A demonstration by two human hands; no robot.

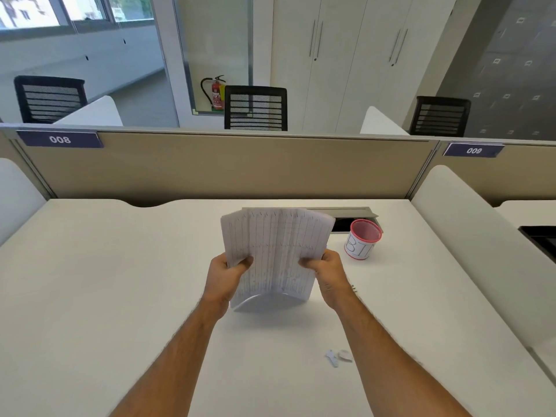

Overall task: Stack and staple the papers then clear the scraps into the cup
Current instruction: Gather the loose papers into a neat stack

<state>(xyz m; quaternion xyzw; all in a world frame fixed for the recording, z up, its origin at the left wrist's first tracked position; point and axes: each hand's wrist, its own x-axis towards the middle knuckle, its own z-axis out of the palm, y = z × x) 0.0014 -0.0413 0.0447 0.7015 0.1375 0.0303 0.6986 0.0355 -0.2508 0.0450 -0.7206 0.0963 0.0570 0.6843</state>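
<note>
Papers (275, 251) upright at frame centre, bottom edge on surface (120, 281) | left hand (224, 276), right hand (326, 270) fingers curled pinching side edges | risk: fanned sheets slip, staple misaligned | scraps (338, 356) lower right, cup (362, 239) right of papers

lined white papers (276, 248), pink-rimmed white cup (362, 239)

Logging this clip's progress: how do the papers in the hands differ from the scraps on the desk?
The papers are full lined sheets; the scraps are small torn bits.
The papers are held upright, bottom edge on the desk, gripped by the left hand and right hand; the scraps lie flat, untouched.
The papers are mid-desk beside the cup; the scraps lie nearer the person.
Both look like white paper.
</note>
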